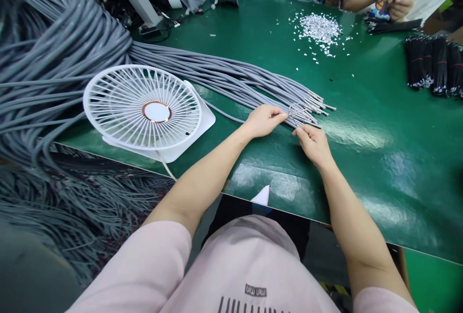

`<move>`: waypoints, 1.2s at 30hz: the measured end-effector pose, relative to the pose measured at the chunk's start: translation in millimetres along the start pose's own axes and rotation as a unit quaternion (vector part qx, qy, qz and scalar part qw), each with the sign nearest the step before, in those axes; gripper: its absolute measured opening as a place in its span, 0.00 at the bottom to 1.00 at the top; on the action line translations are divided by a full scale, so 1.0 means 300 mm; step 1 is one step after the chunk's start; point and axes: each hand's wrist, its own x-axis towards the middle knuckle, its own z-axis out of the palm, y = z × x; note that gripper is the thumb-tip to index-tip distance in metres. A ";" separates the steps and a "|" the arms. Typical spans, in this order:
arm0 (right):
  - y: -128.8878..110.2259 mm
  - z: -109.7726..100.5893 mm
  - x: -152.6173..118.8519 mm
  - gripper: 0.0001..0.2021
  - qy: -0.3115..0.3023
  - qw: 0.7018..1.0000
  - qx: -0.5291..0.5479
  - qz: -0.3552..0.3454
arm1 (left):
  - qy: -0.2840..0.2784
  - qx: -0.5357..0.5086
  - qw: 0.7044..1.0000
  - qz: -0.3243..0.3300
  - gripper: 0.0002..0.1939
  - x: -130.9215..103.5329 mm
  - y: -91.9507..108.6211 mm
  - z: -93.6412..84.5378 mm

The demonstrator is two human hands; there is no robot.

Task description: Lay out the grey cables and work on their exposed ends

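A bundle of long grey cables (217, 74) lies across the green table, with pale stripped ends (320, 103) toward the right. My left hand (265, 120) is closed in a pinch at the near side of the bundle, by a grey cable (227, 116) that runs in under it. Thin bare-looking wires (294, 112) fan out just past its fingertips. My right hand (313, 143) is also closed, its thumb and fingertips pinching the thin wires slightly nearer to me. The hands are a short way apart, and the fingers hide the exact gripping points.
A white fan (155, 110) stands left of my hands, before a large heap of grey cables (65, 38). Small silvery pieces (320, 28) lie scattered farther back. Across the table a co-worker's hands (394, 2) work near black wire bundles (434, 64). The table edge (289, 212) runs before me.
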 end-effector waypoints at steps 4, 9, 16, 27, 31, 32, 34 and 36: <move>0.000 0.010 0.009 0.16 0.007 1.000 0.027 0.005 | 0.011 0.009 1.000 -0.003 0.18 -0.003 0.012 0.000; 0.004 0.033 0.014 0.16 0.007 0.996 0.083 0.034 | 0.001 0.027 1.000 -0.003 0.18 -0.006 0.016 -0.004; -0.092 -0.009 0.007 0.15 0.113 0.960 0.255 0.026 | -0.030 0.130 0.991 -0.013 0.19 -0.002 -0.008 0.020; -0.021 -0.003 -0.007 0.15 -0.028 0.999 0.019 -0.003 | -0.017 -0.070 0.997 0.005 0.18 0.015 -0.019 -0.009; -0.021 0.013 0.006 0.16 -0.018 1.000 -0.007 -0.016 | -0.021 -0.101 0.995 0.005 0.18 0.012 -0.013 -0.016; -0.023 0.013 0.007 0.16 -0.015 1.000 -0.007 -0.017 | -0.022 -0.101 0.995 0.004 0.17 0.011 -0.011 -0.017; -0.024 0.012 0.008 0.15 -0.012 1.000 -0.006 -0.015 | -0.022 -0.095 0.995 0.003 0.18 0.010 -0.008 -0.018; -0.024 0.012 0.007 0.15 -0.008 1.000 -0.001 -0.011 | -0.020 -0.088 0.996 0.001 0.18 0.009 -0.007 -0.019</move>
